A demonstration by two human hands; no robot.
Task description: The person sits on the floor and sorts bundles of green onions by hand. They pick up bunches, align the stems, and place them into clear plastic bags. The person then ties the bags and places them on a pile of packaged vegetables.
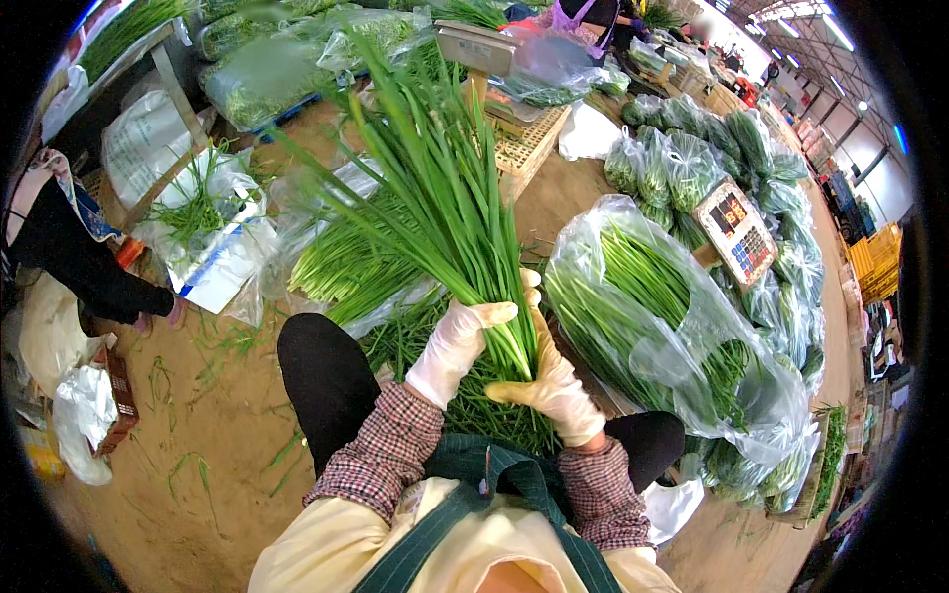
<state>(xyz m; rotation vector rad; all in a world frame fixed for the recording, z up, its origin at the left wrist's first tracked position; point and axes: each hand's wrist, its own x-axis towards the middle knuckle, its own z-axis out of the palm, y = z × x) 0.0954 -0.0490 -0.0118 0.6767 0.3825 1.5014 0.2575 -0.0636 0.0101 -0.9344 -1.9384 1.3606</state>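
Observation:
A bunch of long green leafy stalks, probably garlic chives (445, 200), rises in front of me, its pale stem ends towards my lap. Around its lower stems my gloved left hand (463, 333) is closed, thumb across the front. My gloved right hand (545, 370) lies against the right side of the stems, near the cut ends, its fingers extended and thumb apart. Beneath the hands is a heap of loose green leaves (482, 411). More stalks (363, 259) lie on clear plastic just beyond, to the left. A large clear plastic bag (652, 319) full of similar stalks stands to the right.
A digital scale display (735, 231) and bagged green vegetables (689, 163) stand at the right. Beyond the bunch is a metal scale part (476, 46) above a yellow plastic crate (530, 144). Another person's dark-clad leg (96, 259) is at the left, near a white box (215, 267).

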